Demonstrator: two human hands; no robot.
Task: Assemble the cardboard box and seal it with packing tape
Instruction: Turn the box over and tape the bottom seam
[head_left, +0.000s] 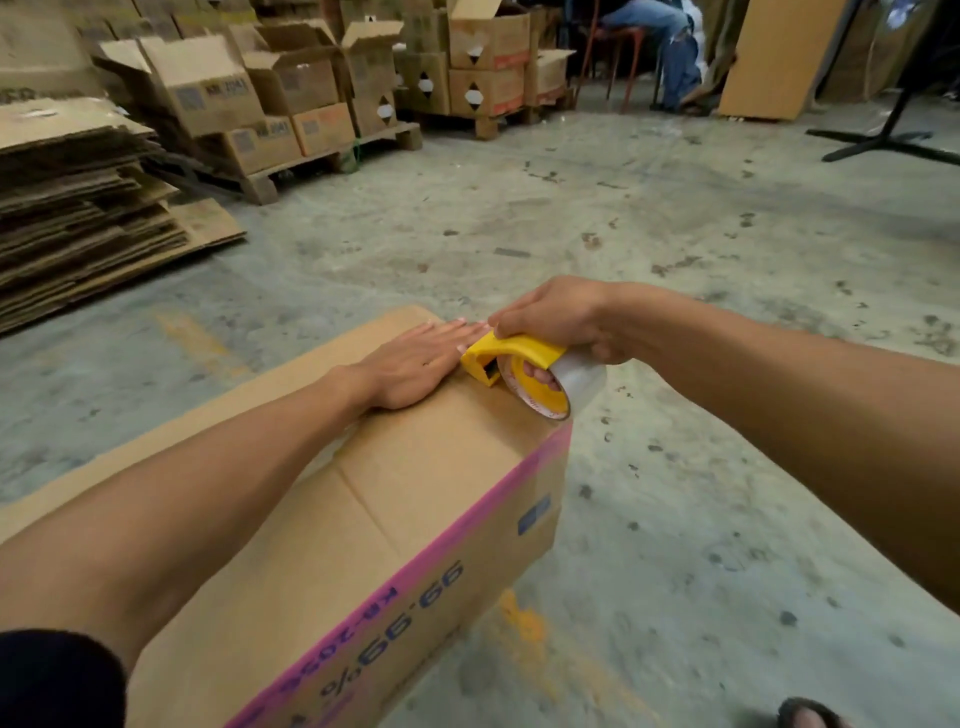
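Your right hand (558, 322) is wrapping closed around the yellow tape dispenser (511, 358), fingers threaded through the core of the clear tape roll (563, 387), and you are pressing its front edge onto the far end of the box top. Your left hand (415, 364) is lying open and flat, palm down, just beside the dispenser, holding the flaps shut. The cardboard box (395, 519) is sitting on the concrete floor (675, 218) directly in front of you, pink band along its right edge. It is probably empty and light, so it may be sliding under a pull; the flaps are likely springy, so keep bearing down near the seam. Flattened cartons (78, 208) are stacked away to your left.
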